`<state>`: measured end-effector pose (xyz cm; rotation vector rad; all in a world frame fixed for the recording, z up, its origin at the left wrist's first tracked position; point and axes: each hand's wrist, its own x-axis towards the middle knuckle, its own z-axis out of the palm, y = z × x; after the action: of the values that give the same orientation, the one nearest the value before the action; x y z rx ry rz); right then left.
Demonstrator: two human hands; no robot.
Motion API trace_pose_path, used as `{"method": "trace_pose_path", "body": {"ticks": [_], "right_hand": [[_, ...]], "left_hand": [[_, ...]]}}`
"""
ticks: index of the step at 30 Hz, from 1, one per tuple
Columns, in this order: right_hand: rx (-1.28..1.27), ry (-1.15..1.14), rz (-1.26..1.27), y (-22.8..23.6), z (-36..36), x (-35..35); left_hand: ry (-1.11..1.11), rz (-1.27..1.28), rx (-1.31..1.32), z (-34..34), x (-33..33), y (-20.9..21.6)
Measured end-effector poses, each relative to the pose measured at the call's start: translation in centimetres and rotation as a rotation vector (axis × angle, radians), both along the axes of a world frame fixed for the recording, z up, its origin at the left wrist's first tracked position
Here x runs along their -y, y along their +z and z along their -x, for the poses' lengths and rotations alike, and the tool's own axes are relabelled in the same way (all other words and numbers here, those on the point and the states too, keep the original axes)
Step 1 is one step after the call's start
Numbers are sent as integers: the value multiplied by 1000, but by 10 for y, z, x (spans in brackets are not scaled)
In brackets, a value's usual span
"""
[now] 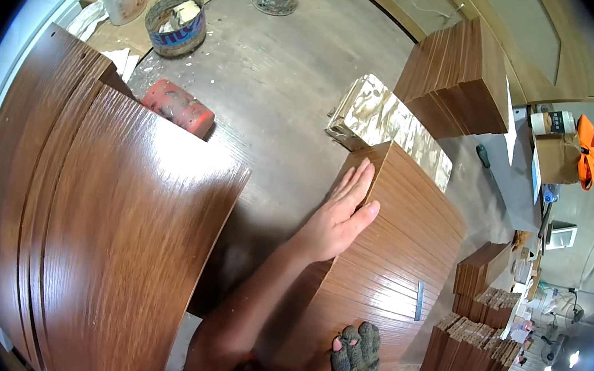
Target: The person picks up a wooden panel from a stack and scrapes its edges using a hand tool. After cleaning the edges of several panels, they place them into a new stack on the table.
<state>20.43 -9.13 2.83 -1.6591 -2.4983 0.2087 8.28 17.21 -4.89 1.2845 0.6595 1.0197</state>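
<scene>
The stack (394, 244) lies just right of the left hand (340, 223), thumb spread, palm against its far end; its long axis runs nearward to the gloved right hand (356, 361), fingers together.

Stacked panels (387, 258) right of centre, a broad panel (115, 238) at left.
On the tabletop (288, 67), a block (397, 127) lies just behind the stacked panels, another pile (455, 86) beyond it; a can (178, 107) lies behind the broad panel, a tub (181, 42) farther back; more piles (469, 363) stand at right.
</scene>
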Motion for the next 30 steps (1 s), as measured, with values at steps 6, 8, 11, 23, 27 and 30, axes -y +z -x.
{"method": "trace_pose_path", "body": {"ticks": [6, 8, 11, 23, 27, 30], "right_hand": [[-12, -48, 46, 15, 15, -15], [16, -45, -10, 7, 12, -7], [62, -80, 27, 10, 14, -14], [58, -43, -73, 17, 20, -33], [6, -69, -123, 7, 15, -26], [15, -19, -114, 15, 20, -37]], "left_hand": [[21, -17, -28, -7, -22, 4], [23, -10, -84, -6, -23, 5], [-25, 26, 104, 5, -20, -5], [-82, -483, -34, -5, -52, -10], [-112, -193, 353, -2, -41, 27], [178, 62, 148, -11, -38, 36]]}}
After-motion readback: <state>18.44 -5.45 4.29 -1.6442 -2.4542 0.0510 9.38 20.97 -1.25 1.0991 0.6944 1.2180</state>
